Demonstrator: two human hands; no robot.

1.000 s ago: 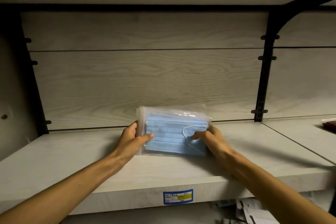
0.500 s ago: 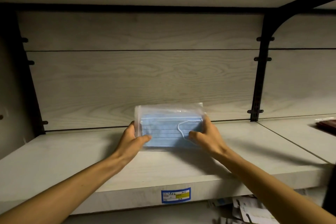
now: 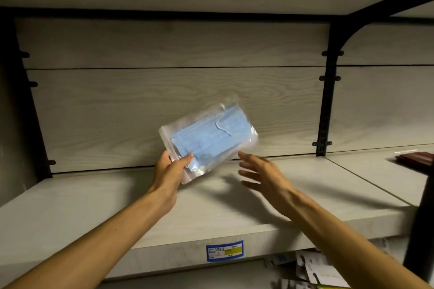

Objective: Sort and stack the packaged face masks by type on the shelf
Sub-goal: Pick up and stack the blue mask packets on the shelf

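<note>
A clear plastic pack of blue face masks (image 3: 209, 138) is held tilted above the pale wooden shelf (image 3: 94, 206), its right end raised toward the back panel. My left hand (image 3: 172, 169) pinches the pack's lower left corner between thumb and fingers. My right hand (image 3: 263, 176) hovers just right of the pack with fingers spread, touching nothing.
A dark red packet (image 3: 415, 158) lies on the neighbouring shelf board at the far right. A black bracket upright (image 3: 325, 110) divides the two bays. A blue and yellow price label (image 3: 224, 250) sticks to the shelf's front edge. Loose packets (image 3: 312, 270) lie on the level below.
The pack stood upright on the shelf between both hands. Now my left hand alone has lifted and tilted it, and my right hand has let go and drawn back to the right.
</note>
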